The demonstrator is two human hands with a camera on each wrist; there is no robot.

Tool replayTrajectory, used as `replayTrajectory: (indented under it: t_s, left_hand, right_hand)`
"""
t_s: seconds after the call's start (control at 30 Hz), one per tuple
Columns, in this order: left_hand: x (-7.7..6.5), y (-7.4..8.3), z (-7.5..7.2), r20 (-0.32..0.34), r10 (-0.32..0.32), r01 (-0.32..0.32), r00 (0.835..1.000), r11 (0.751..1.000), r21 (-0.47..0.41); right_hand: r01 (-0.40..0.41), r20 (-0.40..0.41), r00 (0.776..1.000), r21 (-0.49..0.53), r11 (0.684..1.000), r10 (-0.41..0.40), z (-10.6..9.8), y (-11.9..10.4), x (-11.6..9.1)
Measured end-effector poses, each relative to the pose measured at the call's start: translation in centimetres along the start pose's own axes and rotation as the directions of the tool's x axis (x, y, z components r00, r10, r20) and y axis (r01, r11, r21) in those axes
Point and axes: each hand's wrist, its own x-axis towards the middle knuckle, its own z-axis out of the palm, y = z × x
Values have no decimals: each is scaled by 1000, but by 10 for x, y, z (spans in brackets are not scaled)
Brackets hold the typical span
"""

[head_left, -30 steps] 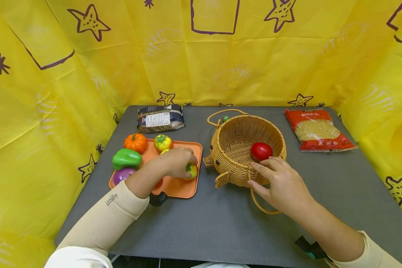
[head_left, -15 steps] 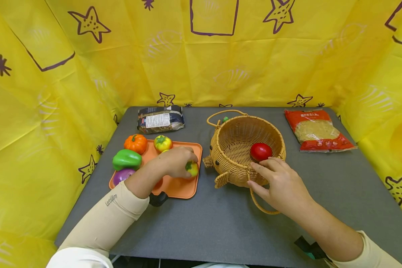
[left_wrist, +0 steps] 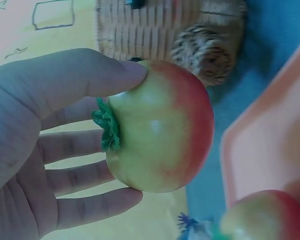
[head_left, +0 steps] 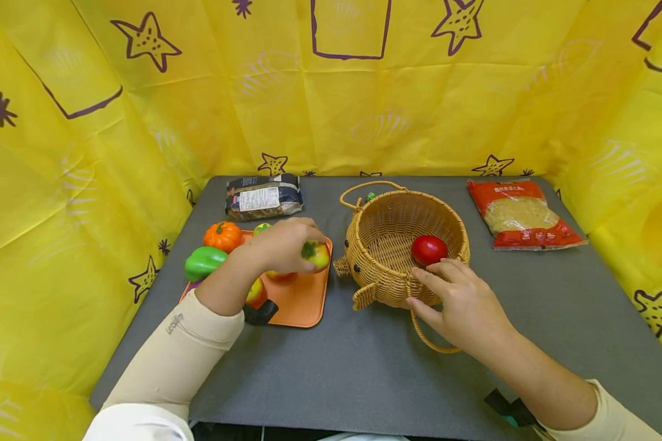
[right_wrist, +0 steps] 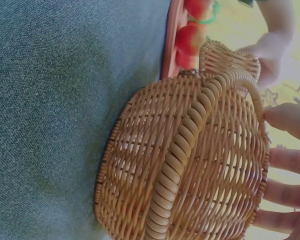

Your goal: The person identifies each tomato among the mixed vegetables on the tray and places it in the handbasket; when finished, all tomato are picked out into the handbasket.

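Note:
My left hand (head_left: pixel 287 245) holds a yellow-and-red toy tomato (head_left: pixel 320 256) with a green leafy top, thumb on one side and fingers on the other. In the left wrist view the held toy tomato (left_wrist: pixel 165 125) is over the orange tray's (head_left: pixel 300 306) edge, near the snout of a pig-shaped wicker basket (head_left: pixel 386 286). My right hand (head_left: pixel 466 300) grips the basket's near rim, thumb outside and fingers over the edge. Inside the basket lies a smooth red toy (head_left: pixel 429 250). Other toy tomatoes (head_left: pixel 256 294) rest on the tray, partly hidden by my left arm.
At the tray's left are a toy pumpkin (head_left: pixel 223 236) and a green toy vegetable (head_left: pixel 203 263). A dark-labelled packet (head_left: pixel 265 197) lies behind the tray, and a red food bag (head_left: pixel 526 214) at the back right. Yellow cloth (head_left: pixel 342 116) walls the table's far side.
My left hand has lifted the toy tomato up and slightly away from me, uncovering other toy tomatoes on the tray. My right hand has stayed at the basket rim.

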Motion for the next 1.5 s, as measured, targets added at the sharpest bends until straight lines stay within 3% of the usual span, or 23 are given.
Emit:
replayTrajectory:
  t_s: [0.53, 0.9, 1.17, 1.37, 1.5]
  left_hand:
    - [21, 24, -45, -111, 86, -85, 990, 996, 11]
    - [44, 54, -60, -95, 140, -139, 986, 990, 20]
    - [69, 71, -54, -29, 163, -161, 986, 985, 53]
    - [87, 78, -38, 25, 197, -198, 980, 976, 92]
    - [96, 80, -25, 78, 185, -192, 980, 977, 96]
  right_hand:
    - [-7, 5, 1000, -3, 1000, 7, 0, 0, 0]
    - [0, -1, 1000, 3, 1000, 0, 1, 1, 0]
    - [8, -5, 1000, 7, 1000, -8, 3, 2, -1]
    - [4, -8, 1000, 10, 1000, -4, 4, 2, -1]
    - [-2, -10, 1000, 10, 1000, 2, 4, 3, -2]
